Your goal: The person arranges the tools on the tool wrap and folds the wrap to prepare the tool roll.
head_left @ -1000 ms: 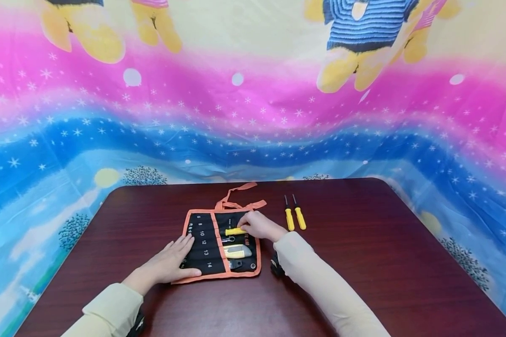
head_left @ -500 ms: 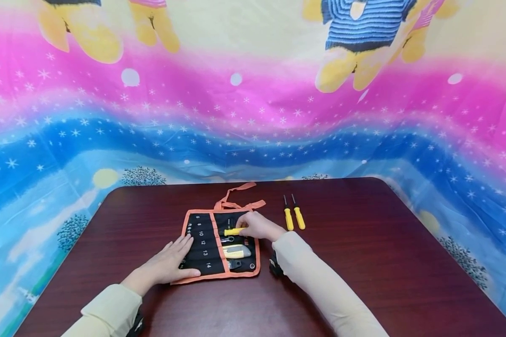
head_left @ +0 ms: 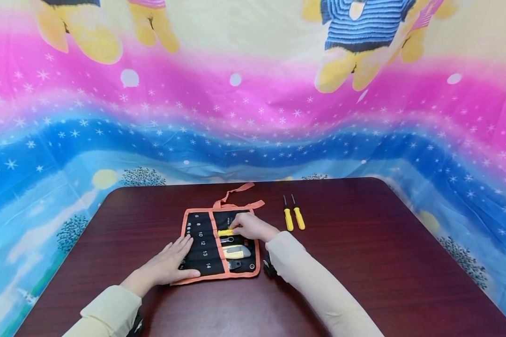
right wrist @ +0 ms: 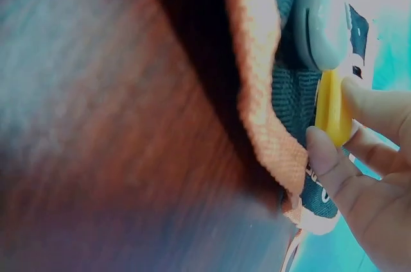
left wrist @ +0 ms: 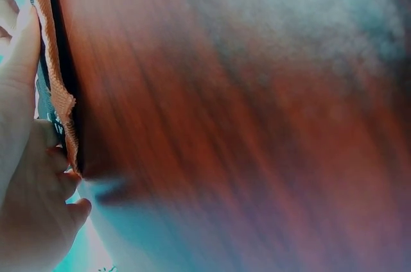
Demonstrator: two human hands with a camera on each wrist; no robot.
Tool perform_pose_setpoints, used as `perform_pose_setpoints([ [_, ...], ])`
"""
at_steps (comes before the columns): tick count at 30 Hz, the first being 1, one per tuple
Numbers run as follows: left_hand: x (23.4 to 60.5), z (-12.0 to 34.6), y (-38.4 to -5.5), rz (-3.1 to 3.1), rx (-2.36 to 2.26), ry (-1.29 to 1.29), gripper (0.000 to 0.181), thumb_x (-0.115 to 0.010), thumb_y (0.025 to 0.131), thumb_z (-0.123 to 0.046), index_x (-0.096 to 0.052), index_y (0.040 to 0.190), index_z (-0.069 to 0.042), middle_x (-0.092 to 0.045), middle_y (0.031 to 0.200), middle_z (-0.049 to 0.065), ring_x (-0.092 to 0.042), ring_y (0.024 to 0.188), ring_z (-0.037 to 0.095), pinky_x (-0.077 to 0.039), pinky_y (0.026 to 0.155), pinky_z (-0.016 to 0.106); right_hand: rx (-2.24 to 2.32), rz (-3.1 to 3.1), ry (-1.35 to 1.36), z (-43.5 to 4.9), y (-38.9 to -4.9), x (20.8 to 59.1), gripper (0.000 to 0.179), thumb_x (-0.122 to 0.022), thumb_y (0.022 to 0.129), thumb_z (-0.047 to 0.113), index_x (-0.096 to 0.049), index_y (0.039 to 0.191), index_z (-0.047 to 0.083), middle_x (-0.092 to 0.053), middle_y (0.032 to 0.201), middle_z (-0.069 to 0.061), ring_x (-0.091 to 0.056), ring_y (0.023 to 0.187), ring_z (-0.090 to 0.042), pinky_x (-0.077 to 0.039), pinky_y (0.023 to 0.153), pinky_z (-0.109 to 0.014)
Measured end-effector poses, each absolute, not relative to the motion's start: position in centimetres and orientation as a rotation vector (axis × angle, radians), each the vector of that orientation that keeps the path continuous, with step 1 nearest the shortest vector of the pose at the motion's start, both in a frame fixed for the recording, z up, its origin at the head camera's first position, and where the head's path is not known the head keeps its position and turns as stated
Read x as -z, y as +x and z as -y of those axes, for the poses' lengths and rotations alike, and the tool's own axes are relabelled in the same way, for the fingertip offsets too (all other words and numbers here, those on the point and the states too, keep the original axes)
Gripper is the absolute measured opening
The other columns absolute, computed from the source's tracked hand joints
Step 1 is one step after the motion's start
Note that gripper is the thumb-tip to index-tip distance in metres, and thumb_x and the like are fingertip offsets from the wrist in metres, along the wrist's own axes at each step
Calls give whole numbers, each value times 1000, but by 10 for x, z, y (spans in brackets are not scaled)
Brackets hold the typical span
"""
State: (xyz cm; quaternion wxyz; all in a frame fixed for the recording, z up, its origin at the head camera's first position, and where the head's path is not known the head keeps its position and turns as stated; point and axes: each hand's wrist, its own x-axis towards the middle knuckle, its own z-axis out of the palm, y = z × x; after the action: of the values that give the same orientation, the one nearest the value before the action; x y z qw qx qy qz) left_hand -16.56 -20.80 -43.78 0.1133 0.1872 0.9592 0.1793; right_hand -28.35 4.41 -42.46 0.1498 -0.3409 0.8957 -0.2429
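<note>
A black tool roll (head_left: 208, 256) with orange trim lies unrolled on the table. My left hand (head_left: 168, 262) rests on its left side, fingers spread and straight. My right hand (head_left: 253, 226) pinches the yellow handle of a screwdriver (head_left: 225, 232) between thumb and fingers; its shaft is hidden, the front end at the roll's orange pocket edge. In the right wrist view the handle (right wrist: 332, 108) shows beside the grey end of a utility knife (right wrist: 321, 28). Below the screwdriver in the roll sit a ring-ended wrench (head_left: 229, 239), the knife and a dark piece (head_left: 234, 265).
Two yellow-handled screwdrivers, one on the left (head_left: 288, 220) and one on the right (head_left: 299, 219), lie side by side right of the roll. Orange ties (head_left: 257, 204) trail from its far edge. A patterned cloth (head_left: 253, 117) hangs behind the dark red table (head_left: 362, 262).
My right hand has moved left with the screwdriver, whose handle has slid closer to and against the orange pocket edge. The left hand stays in place on the tool roll.
</note>
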Motion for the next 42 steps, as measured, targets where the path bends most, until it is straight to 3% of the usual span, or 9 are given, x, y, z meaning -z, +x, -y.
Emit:
perform_pose_setpoints([
  [13,436,208,-166,-2810,-517,543,97,-56,79,-62,-24,143,4,-20,147,22,-15,135,37,-14,105,54,698,-2613,-921,-42,-280,426,23,-57,92,12,-68,112,10,-60,105,-1,-55,94,-12,-48,77,-24],
  [21,438,208,-166,-2819,-510,555,98,-56,79,-64,-25,143,4,-22,147,23,-16,135,37,-15,105,54,808,-2576,-929,-50,-281,421,25,-58,92,16,-66,114,8,-61,109,-4,-57,88,-10,-49,73,-24],
  [26,438,209,-167,-2826,-511,566,99,-55,78,-65,-25,142,5,-22,146,23,-16,135,37,-15,105,55,871,-2570,-934,-56,-281,409,29,-58,92,19,-63,117,6,-62,105,-3,-59,84,-9,-49,72,-25],
  [35,437,208,-167,-2820,-515,554,98,-56,79,-63,-25,143,5,-21,147,23,-15,135,37,-15,105,55,1000,-2623,-936,-78,-280,376,33,-58,92,22,-60,122,8,-56,111,-9,-54,92,-16,-48,77,-32],
  [42,437,208,-167,-2822,-513,554,98,-56,79,-63,-26,142,4,-22,146,23,-16,135,37,-15,105,54,1055,-2701,-971,-96,-281,356,34,-61,90,23,-59,122,11,-56,108,-1,-54,93,-14,-47,78,-32],
])
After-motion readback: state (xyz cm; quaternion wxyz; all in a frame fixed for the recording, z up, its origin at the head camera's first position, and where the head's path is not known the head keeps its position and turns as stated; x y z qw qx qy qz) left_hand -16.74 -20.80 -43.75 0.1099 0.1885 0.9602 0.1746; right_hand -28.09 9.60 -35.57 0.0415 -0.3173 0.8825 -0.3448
